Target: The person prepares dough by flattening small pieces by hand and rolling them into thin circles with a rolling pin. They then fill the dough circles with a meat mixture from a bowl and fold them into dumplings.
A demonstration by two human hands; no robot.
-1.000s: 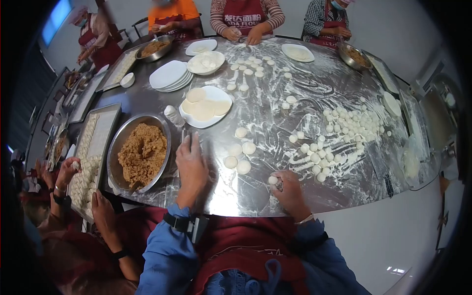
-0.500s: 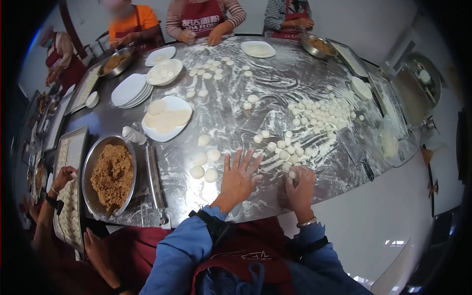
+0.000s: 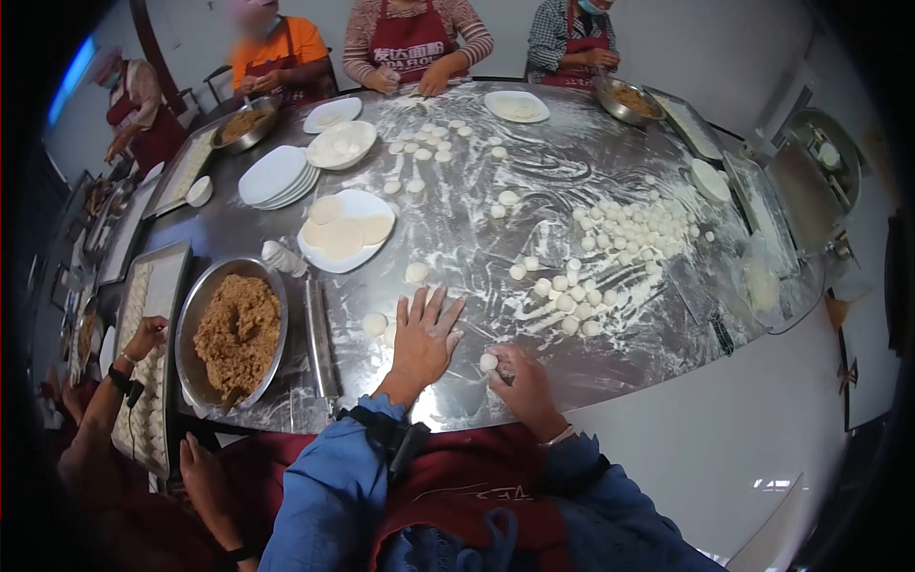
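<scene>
My left hand [image 3: 422,341] lies palm down with its fingers spread, over the floured table [image 3: 457,400]. Dough rounds peek out beside it: one dough round [image 3: 416,273] beyond the fingertips, another [image 3: 375,325] by the wrist side; whatever is under the palm is hidden. Between the thumb and fingers of my right hand [image 3: 524,383] is a small white dough ball [image 3: 489,362], near the table's front edge. A loose group of dough balls [image 3: 570,294] sits beyond my right hand, and a larger heap [image 3: 637,232] farther back.
To my left are a rolling pin [image 3: 320,338], a steel bowl of brown filling [image 3: 238,334] and a tray of shaped dumplings [image 3: 143,405], where a neighbour's hand [image 3: 148,337] works. A plate with flat wrappers [image 3: 348,232] and stacked plates [image 3: 276,176] stand behind. A scraper [image 3: 701,296] lies right. Several people stand opposite.
My right hand has moved left and nearer, bringing a dough ball away from the group. My left hand has shifted left over the flattened dough rounds. The view has turned slightly.
</scene>
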